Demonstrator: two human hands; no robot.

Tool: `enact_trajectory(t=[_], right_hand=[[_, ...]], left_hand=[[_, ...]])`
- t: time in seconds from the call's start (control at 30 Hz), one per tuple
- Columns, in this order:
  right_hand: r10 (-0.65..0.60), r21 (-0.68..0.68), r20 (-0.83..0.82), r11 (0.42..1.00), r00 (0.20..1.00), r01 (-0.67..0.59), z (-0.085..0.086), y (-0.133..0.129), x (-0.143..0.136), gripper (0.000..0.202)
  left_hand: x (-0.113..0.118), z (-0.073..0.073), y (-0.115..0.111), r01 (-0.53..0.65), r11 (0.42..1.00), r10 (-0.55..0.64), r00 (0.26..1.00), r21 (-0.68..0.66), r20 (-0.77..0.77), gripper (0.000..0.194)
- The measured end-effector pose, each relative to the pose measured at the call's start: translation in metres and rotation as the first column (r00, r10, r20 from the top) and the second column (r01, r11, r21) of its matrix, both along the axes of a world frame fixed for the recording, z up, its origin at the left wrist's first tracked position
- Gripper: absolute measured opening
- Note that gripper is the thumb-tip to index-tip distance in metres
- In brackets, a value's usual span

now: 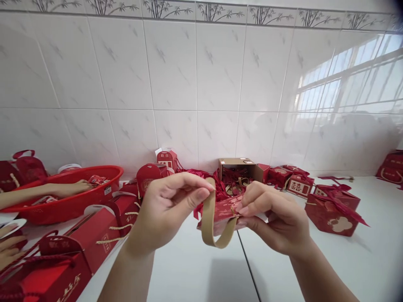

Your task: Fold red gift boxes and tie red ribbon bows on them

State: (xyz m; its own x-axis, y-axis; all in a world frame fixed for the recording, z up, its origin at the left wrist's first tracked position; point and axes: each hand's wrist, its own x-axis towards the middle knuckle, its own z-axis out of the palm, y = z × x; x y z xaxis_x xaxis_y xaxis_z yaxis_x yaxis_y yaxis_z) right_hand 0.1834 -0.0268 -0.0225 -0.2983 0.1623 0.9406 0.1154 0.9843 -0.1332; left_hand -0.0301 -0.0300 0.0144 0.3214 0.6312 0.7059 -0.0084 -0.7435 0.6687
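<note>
In the head view, my left hand pinches the upper end of a gold ribbon between thumb and fingers. The ribbon hangs in a loop and runs across to my right hand. Between both hands is a red patterned gift box, held above the table by my right hand, whose closed fingers grip its edge where the ribbon meets it. Part of the box is hidden by my fingers and the ribbon.
A red basin with small packets stands left, another person's arm reaching in. Red gift boxes crowd the left. A cardboard box with ribbons is at the back. A ribbon-tied box sits right on the white table.
</note>
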Motion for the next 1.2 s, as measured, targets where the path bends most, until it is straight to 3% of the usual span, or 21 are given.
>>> enact_trajectory(t=[0.17, 0.3, 0.5, 0.63, 0.83, 1.03, 1.2], right_hand=[[-0.023, 0.02, 0.017, 1.0, 1.0, 0.023, 0.001, 0.0, 0.001, 0.025], [-0.047, 0.023, 0.032, 0.999, 0.998, 0.046, 0.0, 0.001, 0.003, 0.025], [-0.143, 0.117, 0.013, 0.983, 0.99, 0.14, 0.003, 0.0, -0.001, 0.021], [-0.176, 0.145, 0.011, 0.974, 0.984, 0.172, 0.004, -0.001, -0.003, 0.019], [-0.18, 0.173, 0.024, 0.97, 0.983, 0.173, 0.004, -0.001, 0.0, 0.023], [-0.171, 0.162, 0.004, 0.972, 0.985, 0.168, 0.003, 0.0, 0.0, 0.023], [-0.189, 0.188, -0.022, 0.964, 0.982, 0.189, 0.003, 0.0, 0.001, 0.023]], left_hand=[[0.008, -0.003, 0.0, 0.094, 0.987, -0.115, 0.978, -0.128, -0.176, 0.022], [0.013, -0.002, 0.0, 0.046, 0.999, -0.048, 0.981, -0.013, -0.19, 0.013], [0.018, -0.002, -0.006, 0.026, 0.985, -0.059, 0.98, -0.171, -0.188, 0.015], [0.02, 0.0, -0.007, 0.035, 0.994, -0.05, 0.988, -0.105, -0.144, 0.01], [0.018, 0.0, -0.006, 0.074, 0.982, -0.096, 0.988, -0.171, -0.123, 0.011], [0.017, -0.002, -0.008, 0.075, 0.988, -0.097, 0.983, -0.137, -0.155, 0.011], [0.015, -0.001, -0.011, 0.173, 0.982, -0.182, 0.97, -0.07, -0.16, 0.021]])
